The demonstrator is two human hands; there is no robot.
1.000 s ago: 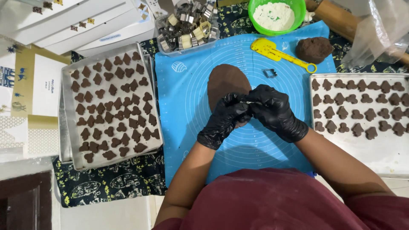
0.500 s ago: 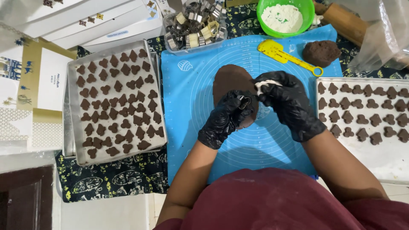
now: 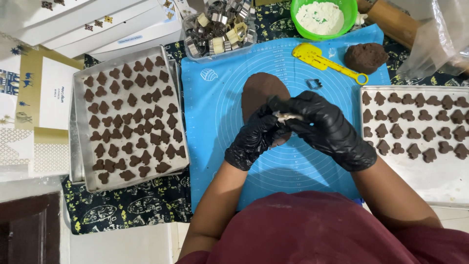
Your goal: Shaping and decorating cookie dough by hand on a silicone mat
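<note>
Both my hands wear black gloves and meet over a blue baking mat (image 3: 229,161). My right hand (image 3: 327,129) pinches a small metal cookie cutter (image 3: 288,116), and the fingers of my left hand (image 3: 254,137) close on it from the other side. Beneath them lies a rolled-out oval of dark brown dough (image 3: 259,90). A second small cutter (image 3: 314,83) rests on the mat to the right of the dough.
A metal tray (image 3: 80,142) of cut brown cookies sits on the left, another tray (image 3: 439,181) on the right. At the back are a tub of cutters (image 3: 220,27), a green bowl of flour (image 3: 322,17), a yellow scraper (image 3: 327,61), a dough ball (image 3: 366,56), a rolling pin (image 3: 391,19).
My hands have stayed together over the dough, shifting slightly while working the small cutter between the fingers. The camera view has drifted a little.
</note>
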